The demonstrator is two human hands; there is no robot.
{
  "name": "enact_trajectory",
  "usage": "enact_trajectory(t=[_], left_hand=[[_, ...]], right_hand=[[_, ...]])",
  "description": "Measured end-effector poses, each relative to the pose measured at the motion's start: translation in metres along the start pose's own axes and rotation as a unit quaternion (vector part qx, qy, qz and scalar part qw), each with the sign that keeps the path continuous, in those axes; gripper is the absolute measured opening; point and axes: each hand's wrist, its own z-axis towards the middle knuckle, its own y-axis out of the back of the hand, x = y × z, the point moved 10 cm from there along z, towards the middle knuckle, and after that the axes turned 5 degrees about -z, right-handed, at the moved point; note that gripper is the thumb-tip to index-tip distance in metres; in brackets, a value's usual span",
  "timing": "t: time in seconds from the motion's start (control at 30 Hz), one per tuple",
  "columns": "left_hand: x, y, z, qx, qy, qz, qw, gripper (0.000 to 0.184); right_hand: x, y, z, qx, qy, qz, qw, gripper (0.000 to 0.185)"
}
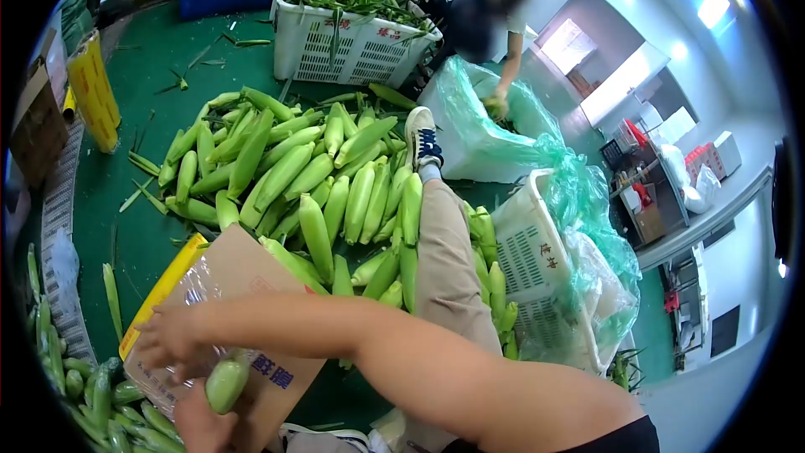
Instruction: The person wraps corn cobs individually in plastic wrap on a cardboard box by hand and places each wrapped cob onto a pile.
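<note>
My left hand (201,421) is at the bottom left, closed around the lower part of a short green ear of corn (226,384). My right hand (170,337) reaches across from the right, just above the ear, with its fingers stretched and apart. Beneath both hands lies a tilted cardboard box (251,281) with clear plastic film over its surface. A yellow box (159,294) runs along its upper left edge. Whether the right fingers touch the film cannot be made out.
Unwrapped corn (285,176) is heaped on the green floor ahead. Film-wrapped ears (105,398) lie bottom left. A husk-filled white crate (352,46) stands behind; another crate (537,260) with green plastic is at right. A co-worker (482,17) reaches into a lined bin (478,147).
</note>
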Motion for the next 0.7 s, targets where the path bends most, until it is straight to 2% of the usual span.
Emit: enact_trajectory(t=[0.07,0.1,0.17,0.2,0.23,0.3,0.37,0.43,0.47,0.5,0.53,0.57,0.6,0.63,0.67,0.7], left_hand=[[-0.019,-0.004,0.001,0.088,0.027,-0.024,0.995,0.070],[-0.021,-0.010,-0.002,0.132,0.043,-0.038,0.990,0.070],[-0.028,-0.031,-0.014,0.062,-0.088,-0.145,0.984,0.076],[-0.029,-0.059,-0.028,0.212,-0.009,-0.132,0.968,0.061],[-0.035,-0.085,-0.056,0.361,0.069,-0.113,0.923,0.049],[-0.084,-0.119,-0.083,0.370,-0.101,-0.292,0.876,0.043],[-0.109,-0.121,-0.110,0.345,-0.032,-0.484,0.804,0.043],[-0.110,-0.169,-0.105,0.476,-0.043,-0.475,0.739,0.047],[-0.103,-0.172,-0.099,0.441,-0.094,-0.370,0.812,0.052],[-0.100,-0.169,-0.094,0.395,-0.141,-0.258,0.870,0.058],[-0.101,-0.141,-0.092,0.340,-0.090,-0.267,0.897,0.064],[-0.098,-0.107,-0.101,0.286,-0.038,-0.272,0.918,0.070],[-0.096,-0.084,-0.106,0.231,0.014,-0.276,0.933,0.076],[-0.045,-0.149,-0.104,0.286,-0.028,-0.384,0.878,0.073],[-0.056,-0.137,-0.107,0.288,-0.011,-0.357,0.888,0.076],[-0.062,-0.122,-0.112,0.285,0.016,-0.336,0.898,0.079]], right_hand=[[0.008,-0.041,-0.009,-0.025,0.083,-0.142,0.986,0.079],[0.014,-0.035,-0.016,-0.035,0.082,-0.118,0.989,0.081],[0.015,-0.045,-0.017,-0.031,0.078,-0.063,0.994,0.084],[0.014,-0.048,-0.014,-0.022,0.076,-0.051,0.996,0.085],[0.013,-0.052,-0.013,-0.016,0.068,-0.037,0.997,0.086],[0.010,-0.051,-0.013,-0.034,0.066,-0.046,0.996,0.085],[0.020,-0.046,-0.015,-0.083,0.082,-0.091,0.989,0.081],[0.052,-0.040,-0.027,-0.033,0.045,-0.011,0.998,0.075],[0.078,-0.030,-0.049,-0.004,0.028,0.026,0.999,0.072],[0.112,-0.002,-0.102,-0.098,0.009,0.050,0.994,0.065],[0.111,-0.033,-0.132,-0.027,-0.074,0.114,0.990,0.073],[0.118,-0.055,-0.179,0.039,-0.098,0.181,0.978,0.083],[0.135,-0.054,-0.219,0.160,-0.108,0.090,0.977,0.088],[0.134,-0.111,-0.258,0.259,-0.224,0.278,0.897,0.081],[0.150,-0.119,-0.280,0.203,-0.275,0.493,0.800,0.070],[0.146,-0.140,-0.292,0.069,-0.308,0.498,0.808,0.063]])
